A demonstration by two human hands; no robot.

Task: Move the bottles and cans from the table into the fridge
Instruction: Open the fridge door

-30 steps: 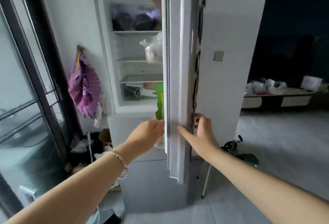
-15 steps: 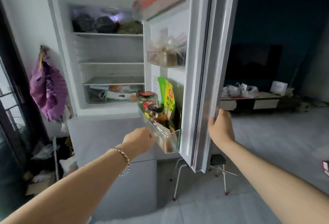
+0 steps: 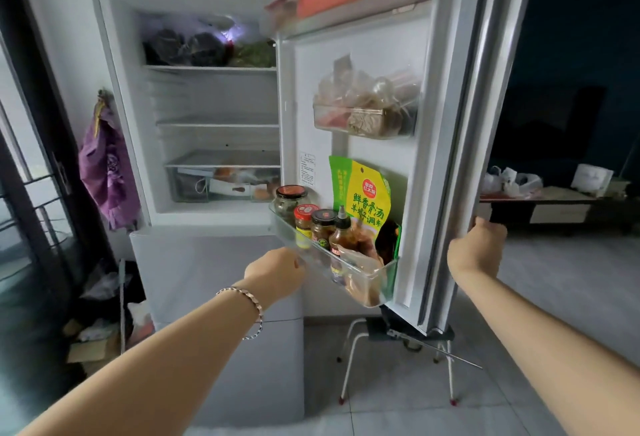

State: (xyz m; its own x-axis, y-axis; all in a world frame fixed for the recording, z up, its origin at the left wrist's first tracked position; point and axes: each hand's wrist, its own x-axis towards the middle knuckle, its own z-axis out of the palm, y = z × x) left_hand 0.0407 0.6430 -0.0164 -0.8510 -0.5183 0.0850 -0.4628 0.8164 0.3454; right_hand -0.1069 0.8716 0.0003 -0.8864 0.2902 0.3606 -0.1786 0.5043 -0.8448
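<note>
At the outer edge of the fridge door, the right hand is wrapping its fingers round that edge, the tall door standing wide open. The left hand is meeting the near corner of the lower door bin, and its fingers are hidden. The fridge is showing bare middle shelves.

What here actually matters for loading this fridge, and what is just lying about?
Job: fridge door, gripped at its edge by the right hand; left hand by the lower door bin; bare middle shelf.
Lying about: jars, green packet, purple bag.
</note>
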